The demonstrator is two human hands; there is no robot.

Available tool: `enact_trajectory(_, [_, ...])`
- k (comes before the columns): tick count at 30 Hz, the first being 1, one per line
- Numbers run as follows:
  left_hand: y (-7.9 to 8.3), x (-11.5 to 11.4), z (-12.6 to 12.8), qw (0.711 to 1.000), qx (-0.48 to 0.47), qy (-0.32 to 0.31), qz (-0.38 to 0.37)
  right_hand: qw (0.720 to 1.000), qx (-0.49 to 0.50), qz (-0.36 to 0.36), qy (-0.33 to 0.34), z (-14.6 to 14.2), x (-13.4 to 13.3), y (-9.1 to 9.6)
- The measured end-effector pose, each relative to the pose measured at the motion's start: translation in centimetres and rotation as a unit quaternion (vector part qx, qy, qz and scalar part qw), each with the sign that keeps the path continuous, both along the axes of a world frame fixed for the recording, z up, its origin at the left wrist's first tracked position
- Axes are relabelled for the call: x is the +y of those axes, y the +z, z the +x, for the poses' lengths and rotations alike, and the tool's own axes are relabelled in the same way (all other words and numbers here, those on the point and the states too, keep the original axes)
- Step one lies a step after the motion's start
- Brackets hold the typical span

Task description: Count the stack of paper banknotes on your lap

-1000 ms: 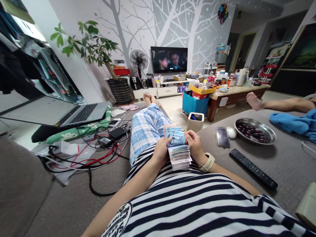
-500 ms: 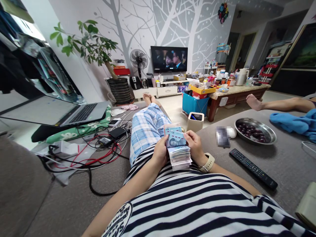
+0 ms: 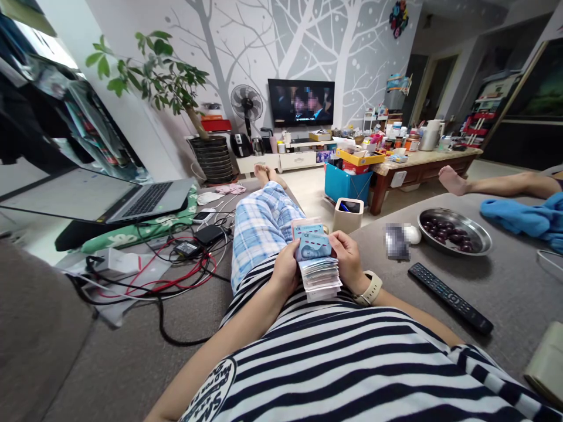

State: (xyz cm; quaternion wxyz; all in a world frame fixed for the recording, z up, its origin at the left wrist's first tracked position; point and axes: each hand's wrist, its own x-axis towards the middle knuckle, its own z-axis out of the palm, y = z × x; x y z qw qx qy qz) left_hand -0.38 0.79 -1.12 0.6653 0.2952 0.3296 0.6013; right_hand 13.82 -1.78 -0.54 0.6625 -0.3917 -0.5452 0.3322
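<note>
Holding banknotes [image 3: 320, 276] | person's left hand [image 3: 287, 268], right hand [image 3: 347, 253] closed on opposite edges | bulk fanned below grip (done-versus-left split unclear)

Two hands [image 3: 287, 269], one wad of banknotes [image 3: 319, 277], one wristwatch [image 3: 373, 288]! Now one laptop [image 3: 149, 202], one remote control [image 3: 449, 298], one metal bowl [image 3: 482, 235]; three bare feet [image 3: 453, 180] on show, plus one television [image 3: 301, 102], one electric fan [image 3: 247, 104], one potted tree [image 3: 196, 122]!

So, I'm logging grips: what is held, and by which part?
A stack of blue and pinkish paper banknotes: the left hand grips its left edge, the right hand its right edge.
</note>
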Motion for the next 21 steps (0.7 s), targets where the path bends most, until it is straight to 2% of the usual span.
enact_trajectory(13, [0.12, -0.12, -0.07, 1.0, 0.015, -0.009, 0.007, 1.0, 0.02, 0.007, 0.011, -0.15, -0.27, 0.22])
enact_trajectory(16, [0.38, -0.24, 0.03, 1.0, 0.004, -0.013, -0.004, 0.999, 0.031, 0.005, 0.036, -0.21, -0.25, 0.17])
enact_trajectory(19, [0.61, -0.32, 0.15, 1.0, 0.001, -0.001, -0.013, 0.997, 0.038, 0.005, 0.06, -0.24, -0.22, 0.21])
enact_trajectory(21, [0.74, -0.4, 0.15, 1.0, 0.015, 0.012, -0.01, 0.998, 0.037, 0.008, 0.053, -0.23, -0.18, 0.27])
